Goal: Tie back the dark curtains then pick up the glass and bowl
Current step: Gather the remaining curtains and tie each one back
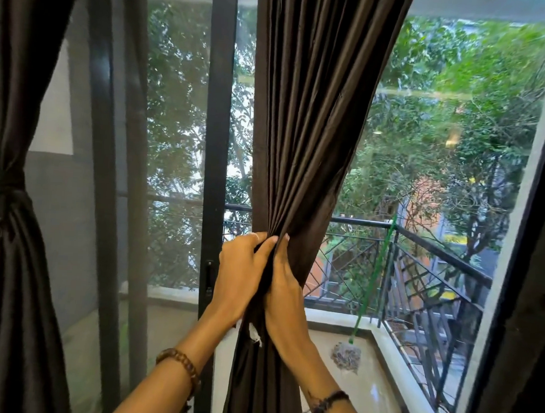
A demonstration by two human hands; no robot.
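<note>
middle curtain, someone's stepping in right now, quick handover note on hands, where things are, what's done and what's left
Left hand and right hand: both grip the gathered dark brown pleated middle curtain at its waist.
Dark brown left curtain: already cinched with a matching fabric tie-back.
Done: left curtain tied. In progress: middle curtain bunched, no tie around it yet.
Left: tie it. Glass and bowl are not in view; find and pick them up.

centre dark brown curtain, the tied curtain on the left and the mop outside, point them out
centre dark brown pleated curtain (304, 128), head view, on the folds above the hands
tied dark curtain on the left (9, 187), head view, on its knotted tieback
green-handled mop (346, 357), head view, on its grey head
</note>
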